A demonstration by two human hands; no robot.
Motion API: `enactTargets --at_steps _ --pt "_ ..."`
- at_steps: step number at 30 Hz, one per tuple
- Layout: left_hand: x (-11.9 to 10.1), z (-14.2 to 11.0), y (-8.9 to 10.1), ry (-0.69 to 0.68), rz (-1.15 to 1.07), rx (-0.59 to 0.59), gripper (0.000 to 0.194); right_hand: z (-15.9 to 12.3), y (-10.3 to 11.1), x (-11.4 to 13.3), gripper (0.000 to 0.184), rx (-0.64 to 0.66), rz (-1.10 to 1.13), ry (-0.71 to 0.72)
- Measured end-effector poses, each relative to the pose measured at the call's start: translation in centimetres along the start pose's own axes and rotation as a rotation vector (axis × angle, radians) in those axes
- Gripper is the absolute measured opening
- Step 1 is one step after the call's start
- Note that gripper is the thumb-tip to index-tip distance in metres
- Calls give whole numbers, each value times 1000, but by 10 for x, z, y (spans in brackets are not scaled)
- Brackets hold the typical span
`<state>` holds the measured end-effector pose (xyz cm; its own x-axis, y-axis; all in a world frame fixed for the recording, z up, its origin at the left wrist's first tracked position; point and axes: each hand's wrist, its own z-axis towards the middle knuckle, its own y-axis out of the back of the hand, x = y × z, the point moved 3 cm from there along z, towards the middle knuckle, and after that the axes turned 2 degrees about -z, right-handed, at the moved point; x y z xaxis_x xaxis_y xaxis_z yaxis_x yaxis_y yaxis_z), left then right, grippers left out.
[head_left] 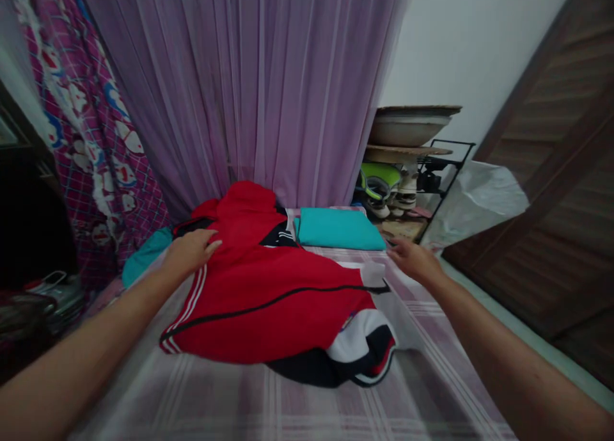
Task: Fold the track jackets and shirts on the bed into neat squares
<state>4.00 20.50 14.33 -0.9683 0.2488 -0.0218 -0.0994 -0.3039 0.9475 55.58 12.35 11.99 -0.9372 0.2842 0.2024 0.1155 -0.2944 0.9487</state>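
A red jacket [268, 278] with navy and white parts, white stripes and a black zip line lies spread and rumpled on the bed. My left hand [189, 252] is at its left side, fingers stretched over the red cloth and slightly apart. Beyond the jacket's right end, my right hand [415, 260] is closed, its fingertips together near the corner of a folded teal cloth [340, 228]. A small dark bit shows at those fingertips, too blurred to name.
The bed has a checked sheet [215, 402]. Another teal cloth [144, 255] lies at the left. Purple curtains [268, 89] hang behind. On the right stand a shoe rack [451, 188], a whitish plastic bag [484, 201] and a brown wooden door [551, 172].
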Motion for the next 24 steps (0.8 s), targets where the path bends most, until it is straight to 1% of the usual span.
enactTargets --at_steps 2,4,6,8,9,10,11,12,13,15,17,19,20,21,23,24 --pt "-13 -22 -21 -63 -17 32 46 -9 -14 -1 33 83 -33 33" --pt "-24 -53 -32 -144 -90 94 45 -22 -21 -4 33 235 -6 81" --pt "-29 -86 -40 -225 -197 200 45 -43 -24 -4 40 426 123 126" --pt "-27 -115 -47 -309 -279 288 43 -70 -26 0 43 638 326 194" --pt "-24 -126 -51 -346 -302 317 47 -86 -26 5 42 738 424 242" --pt "-19 -135 -55 -374 -315 335 53 -101 -25 11 40 812 502 299" --pt "-15 -142 -60 -393 -320 345 59 -116 -24 18 37 845 550 365" --pt "-10 -146 -63 -402 -323 344 60 -130 -22 25 34 828 562 436" --pt "-6 -147 -66 -401 -327 334 56 -142 -20 34 33 773 538 509" --pt "-3 -144 -67 -371 -330 299 42 -162 -18 51 34 590 407 646" --pt "-4 -134 -62 -310 -299 275 37 -180 -17 67 34 372 232 752" --pt "-9 -119 -50 -232 -225 265 35 -196 -19 83 28 188 108 835" --pt "-12 -109 -42 -195 -181 254 35 -204 -23 91 26 124 75 876" --pt "-15 -99 -33 -154 -138 231 34 -210 -27 100 27 81 52 911" --pt "-22 -76 -17 -79 -63 176 34 -219 -40 117 30 46 1 951" --pt "-26 -64 -10 -49 -29 149 34 -220 -45 125 25 38 -32 958"
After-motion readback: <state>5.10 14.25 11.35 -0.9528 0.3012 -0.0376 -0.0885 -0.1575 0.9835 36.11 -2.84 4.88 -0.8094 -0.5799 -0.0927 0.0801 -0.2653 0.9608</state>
